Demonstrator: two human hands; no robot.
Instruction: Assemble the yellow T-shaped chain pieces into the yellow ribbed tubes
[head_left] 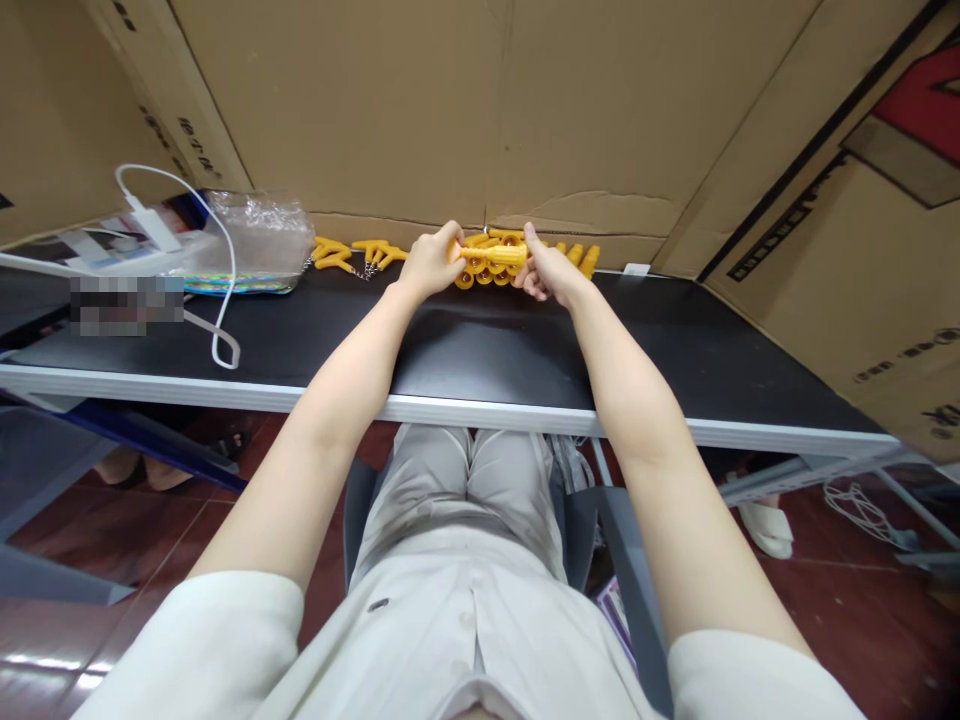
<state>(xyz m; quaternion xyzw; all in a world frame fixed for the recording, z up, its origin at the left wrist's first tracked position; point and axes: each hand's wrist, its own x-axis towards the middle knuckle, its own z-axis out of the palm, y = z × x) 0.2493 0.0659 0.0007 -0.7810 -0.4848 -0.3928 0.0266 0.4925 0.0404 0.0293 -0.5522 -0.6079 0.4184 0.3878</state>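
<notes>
A slim yellow plastic piece (491,255), ribbed toward the left and wider at the right, lies level between my hands above the desk's back part. My left hand (429,262) pinches its narrow end between thumb and fingers. Around the wide end my right hand (553,270) is closed, its thumb pointing up and its fingers curled. Just behind and below are stacked yellow tubes with round open ends (484,273). More yellow sticks (585,260) stick out right of my right hand. Left of my left hand lie forked yellow pieces (379,252) with twisted metal parts.
A black desk (480,350) with a pale metal front edge spans the view. Cardboard panels (487,110) wall off its back and sides. At left are clear plastic bags (259,235), a white charger (157,228) with a looping cable, and a blurred-out item.
</notes>
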